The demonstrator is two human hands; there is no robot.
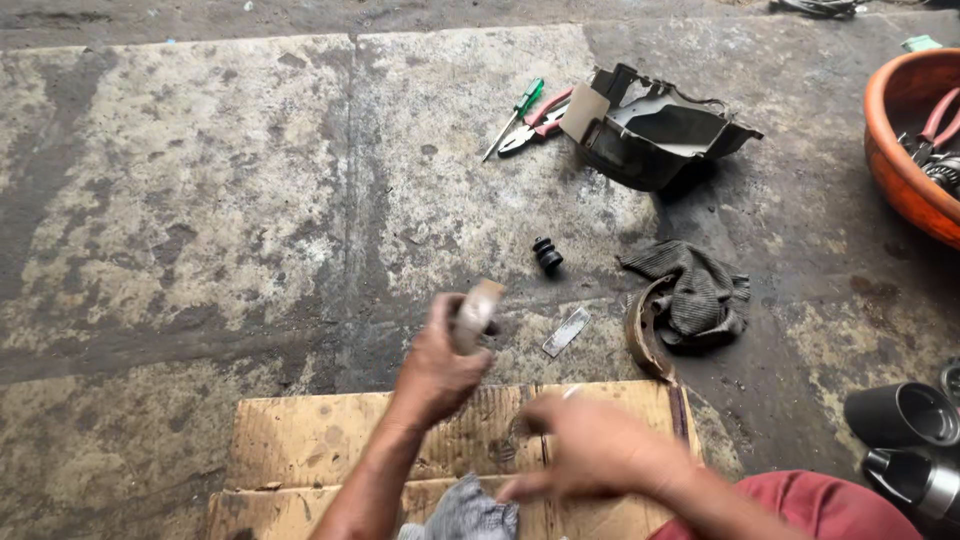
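Left hand (440, 365) raised above the far edge of a flattened cardboard sheet (300, 440), fingers closed around a small curved pale piece (478, 312), possibly a brake shoe; motion blur makes its exact shape hard to tell. Piece held tilted, upper end pointing away from the person.

Right hand (590, 450) low over the cardboard, blurred; fingers look loosely curled, and I cannot tell whether it grips anything. Grey rag (465, 515) lies on the cardboard just beside it, at the bottom edge of the view.

On the concrete floor (200, 200) beyond the hands: small black rubber boot (547, 254), flat metal strip (566, 331), rusty curved brake shoe (645, 330) touching a crumpled dark cloth (695, 290). Farther off, a green-handled screwdriver (513, 115) just beside red-handled pliers (538, 125), and next to them a black plastic cover (655, 130). Orange basin (900, 170) at right edge holding tools. Two dark metal cylinders (905, 440) at lower right.
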